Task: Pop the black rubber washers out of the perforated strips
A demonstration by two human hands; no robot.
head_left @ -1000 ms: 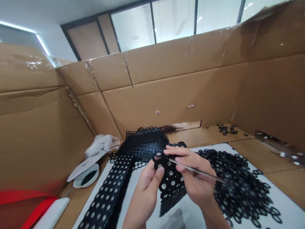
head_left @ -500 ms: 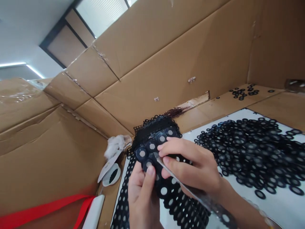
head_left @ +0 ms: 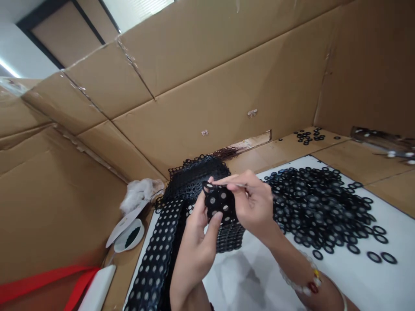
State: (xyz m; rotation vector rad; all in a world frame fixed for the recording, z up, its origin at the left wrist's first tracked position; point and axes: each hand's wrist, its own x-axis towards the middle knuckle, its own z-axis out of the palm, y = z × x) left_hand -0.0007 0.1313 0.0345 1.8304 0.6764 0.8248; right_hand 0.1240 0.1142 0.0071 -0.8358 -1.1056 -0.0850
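Observation:
My left hand [head_left: 197,244] is closed round the end of a black strip of joined rings [head_left: 222,203], its thumb pressed on the near face. At the strip's upper right edge, my right hand [head_left: 254,201] is closed with its fingertips on a thin metal tool [head_left: 240,185], seen nearly edge-on. Whether its fingers also pinch the strip is hidden. More of the ring mesh [head_left: 155,259] runs down the left of the white board, and a folded part [head_left: 197,177] lies behind my hands.
Loose black rings [head_left: 320,203] are heaped on the white board [head_left: 259,276] at right, with several more [head_left: 309,136] on the cardboard behind. At left are a white bowl [head_left: 129,235] of dark bits, white fluff [head_left: 138,196] and red ribbon [head_left: 45,278]. Cardboard walls [head_left: 194,77] enclose the space.
The held strip has been tilted and raised, and the tool has swung from pointing down across it to lying almost level at its upper edge. The camera view has shifted too.

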